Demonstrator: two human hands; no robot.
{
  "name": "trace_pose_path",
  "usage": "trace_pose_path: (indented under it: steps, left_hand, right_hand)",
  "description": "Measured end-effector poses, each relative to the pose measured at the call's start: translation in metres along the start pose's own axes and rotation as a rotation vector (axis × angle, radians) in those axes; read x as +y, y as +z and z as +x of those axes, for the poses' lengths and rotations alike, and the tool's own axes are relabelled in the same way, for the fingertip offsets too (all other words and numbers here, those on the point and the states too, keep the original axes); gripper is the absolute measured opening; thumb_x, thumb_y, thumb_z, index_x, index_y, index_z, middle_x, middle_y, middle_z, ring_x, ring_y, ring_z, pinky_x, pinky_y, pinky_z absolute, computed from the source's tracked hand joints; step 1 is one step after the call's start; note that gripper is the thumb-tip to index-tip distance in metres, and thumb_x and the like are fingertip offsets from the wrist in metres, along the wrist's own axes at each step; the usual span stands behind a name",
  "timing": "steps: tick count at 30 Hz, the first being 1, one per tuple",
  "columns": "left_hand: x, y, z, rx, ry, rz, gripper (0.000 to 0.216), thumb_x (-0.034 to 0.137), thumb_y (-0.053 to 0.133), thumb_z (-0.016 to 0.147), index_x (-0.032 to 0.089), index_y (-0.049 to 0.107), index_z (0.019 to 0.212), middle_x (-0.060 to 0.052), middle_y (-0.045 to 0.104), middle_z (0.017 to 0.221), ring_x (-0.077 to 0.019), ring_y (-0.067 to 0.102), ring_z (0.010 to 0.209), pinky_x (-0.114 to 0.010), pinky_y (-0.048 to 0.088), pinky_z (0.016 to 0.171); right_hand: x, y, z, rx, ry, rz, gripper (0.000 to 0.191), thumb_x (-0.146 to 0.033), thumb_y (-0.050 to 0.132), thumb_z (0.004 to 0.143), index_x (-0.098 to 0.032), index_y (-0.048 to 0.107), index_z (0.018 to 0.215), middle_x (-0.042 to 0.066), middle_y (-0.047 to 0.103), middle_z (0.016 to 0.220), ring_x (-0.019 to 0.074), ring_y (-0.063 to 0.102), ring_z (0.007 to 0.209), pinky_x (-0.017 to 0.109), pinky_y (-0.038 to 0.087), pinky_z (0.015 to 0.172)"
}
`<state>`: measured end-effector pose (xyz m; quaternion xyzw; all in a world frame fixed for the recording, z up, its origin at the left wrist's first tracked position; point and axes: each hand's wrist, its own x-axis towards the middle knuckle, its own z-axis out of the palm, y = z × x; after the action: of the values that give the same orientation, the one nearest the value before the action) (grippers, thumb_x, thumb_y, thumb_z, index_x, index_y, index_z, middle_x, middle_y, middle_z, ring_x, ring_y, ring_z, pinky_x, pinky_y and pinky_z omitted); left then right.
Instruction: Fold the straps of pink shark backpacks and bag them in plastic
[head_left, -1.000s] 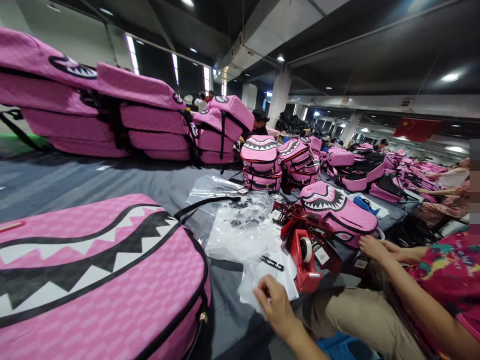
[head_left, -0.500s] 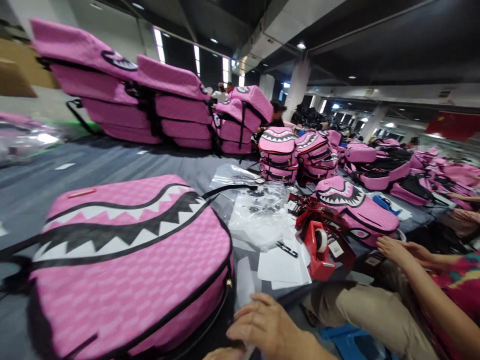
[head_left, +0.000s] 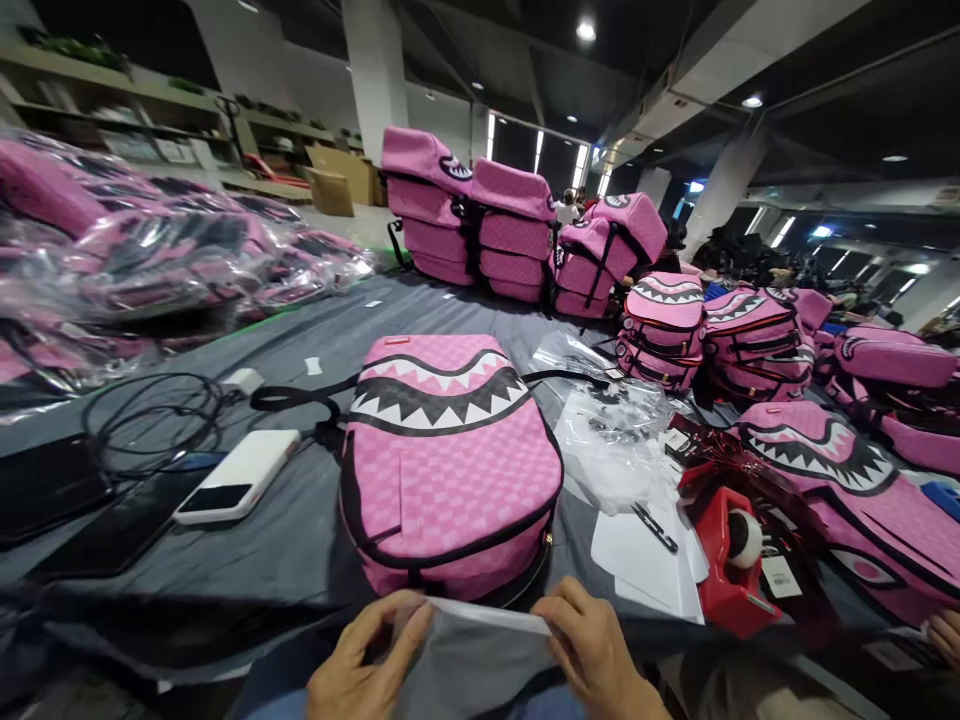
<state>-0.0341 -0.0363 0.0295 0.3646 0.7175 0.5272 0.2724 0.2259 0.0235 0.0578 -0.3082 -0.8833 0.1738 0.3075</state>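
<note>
My left hand [head_left: 367, 655] and my right hand [head_left: 592, 645] pinch the top edge of a thin clear plastic bag [head_left: 480, 660], stretching it between them at the bottom of the view. Just beyond the bag lies a pink checkered backpack [head_left: 450, 470] with a shark-mouth print, flat on the grey cloth. The bag's edge is close to the backpack's lower end, apart from it. To my right are white papers [head_left: 645, 555], a black pen [head_left: 654, 527] and a red tape dispenser [head_left: 731, 560].
Another shark backpack [head_left: 840, 490] lies at right, with a co-worker's hand [head_left: 943, 635] at the edge. Stacked backpacks [head_left: 660, 315] stand behind. Plastic-wrapped backpacks [head_left: 150, 260] pile up at left, near a white power bank [head_left: 236, 475] and black cables [head_left: 154, 420].
The view has swung left. One hand previously showed near the papers; now both hands hold the plastic bag's edge in front of the backpack, which appears whole.
</note>
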Motion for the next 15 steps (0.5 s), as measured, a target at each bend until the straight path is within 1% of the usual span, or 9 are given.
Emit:
trace_pose_path:
  steps: [1, 2, 3, 5, 6, 8, 10, 12, 15]
  left_hand:
    - [0.002, 0.002, 0.006, 0.044, -0.005, 0.03, 0.07, 0.089, 0.073, 0.054, 0.024, 0.079, 0.08, -0.003, 0.075, 0.078, -0.0222, 0.069, 0.068, -0.031, 0.061, 0.072]
    - [0.003, 0.004, 0.011, 0.082, 0.019, 0.05, 0.073, 0.093, 0.07, 0.051, 0.024, 0.077, 0.074, -0.002, 0.073, 0.072, -0.0214, 0.066, 0.063, -0.03, 0.06, 0.068]
    - [0.004, 0.006, 0.014, 0.117, 0.06, 0.064, 0.074, 0.096, 0.067, 0.051, 0.024, 0.075, 0.07, -0.001, 0.07, 0.068, -0.0208, 0.065, 0.061, -0.03, 0.059, 0.065]
    - [0.003, 0.009, 0.017, 0.154, 0.177, 0.087, 0.072, 0.096, 0.062, 0.058, 0.025, 0.072, 0.068, 0.0, 0.068, 0.064, -0.0199, 0.064, 0.059, -0.029, 0.056, 0.062]
    - [0.001, 0.011, 0.017, 0.175, 0.243, 0.095, 0.071, 0.095, 0.061, 0.062, 0.026, 0.071, 0.069, 0.001, 0.068, 0.064, -0.0196, 0.065, 0.059, -0.029, 0.055, 0.061]
    - [-0.002, 0.013, 0.017, 0.227, 0.372, 0.119, 0.066, 0.091, 0.059, 0.071, 0.026, 0.07, 0.074, 0.001, 0.069, 0.066, -0.0186, 0.065, 0.058, -0.028, 0.053, 0.056]
    - [-0.002, 0.014, 0.018, 0.273, 0.524, 0.167, 0.057, 0.081, 0.056, 0.084, 0.025, 0.068, 0.08, 0.002, 0.069, 0.067, -0.0168, 0.065, 0.058, -0.027, 0.05, 0.054]
    - [0.001, 0.013, 0.021, 0.298, 0.723, 0.234, 0.042, 0.064, 0.058, 0.095, 0.024, 0.067, 0.086, 0.003, 0.068, 0.069, -0.0146, 0.063, 0.059, -0.025, 0.049, 0.058]
    - [0.008, 0.008, 0.026, 0.33, 1.021, 0.332, 0.016, 0.034, 0.063, 0.1, 0.018, 0.066, 0.097, 0.001, 0.067, 0.074, -0.0124, 0.062, 0.064, -0.025, 0.048, 0.067]
  right_hand:
    - [-0.001, -0.001, 0.003, 0.0, 0.023, 0.032, 0.026, -0.029, 0.041, 0.107, -0.021, 0.065, 0.113, 0.006, 0.066, 0.09, 0.0154, 0.063, 0.073, 0.024, 0.046, 0.063]
    - [-0.001, -0.001, 0.005, 0.005, 0.045, 0.067, 0.025, -0.024, 0.044, 0.105, -0.022, 0.063, 0.12, 0.005, 0.066, 0.092, 0.0151, 0.063, 0.074, 0.023, 0.047, 0.065]
    - [0.0, -0.001, 0.006, 0.008, 0.061, 0.1, 0.03, -0.021, 0.046, 0.103, -0.023, 0.06, 0.13, 0.004, 0.066, 0.093, 0.0148, 0.063, 0.074, 0.023, 0.047, 0.066]
    - [0.004, 0.001, 0.009, -0.005, 0.058, 0.144, 0.049, -0.017, 0.048, 0.099, -0.027, 0.049, 0.147, 0.002, 0.066, 0.092, 0.0141, 0.061, 0.072, 0.023, 0.046, 0.066]
    - [0.006, 0.003, 0.009, -0.022, 0.035, 0.147, 0.055, -0.015, 0.048, 0.098, -0.029, 0.047, 0.15, 0.0, 0.064, 0.089, 0.0134, 0.058, 0.07, 0.022, 0.044, 0.064]
    - [0.01, 0.006, 0.01, -0.076, -0.038, 0.132, 0.06, -0.011, 0.046, 0.095, -0.035, 0.05, 0.15, -0.003, 0.057, 0.081, 0.0117, 0.052, 0.064, 0.021, 0.037, 0.058]
    - [0.013, 0.008, 0.012, -0.127, -0.097, 0.118, 0.063, -0.006, 0.046, 0.092, -0.04, 0.057, 0.144, -0.004, 0.05, 0.078, 0.01, 0.045, 0.06, 0.021, 0.03, 0.056]
    - [0.016, 0.009, 0.013, -0.155, -0.123, 0.105, 0.068, -0.002, 0.047, 0.086, -0.041, 0.062, 0.139, -0.004, 0.044, 0.077, 0.0093, 0.04, 0.059, 0.021, 0.027, 0.055]
    - [0.02, 0.009, 0.013, -0.168, -0.113, 0.053, 0.071, 0.0, 0.049, 0.082, -0.041, 0.063, 0.139, -0.005, 0.041, 0.077, 0.0098, 0.038, 0.059, 0.023, 0.024, 0.054]
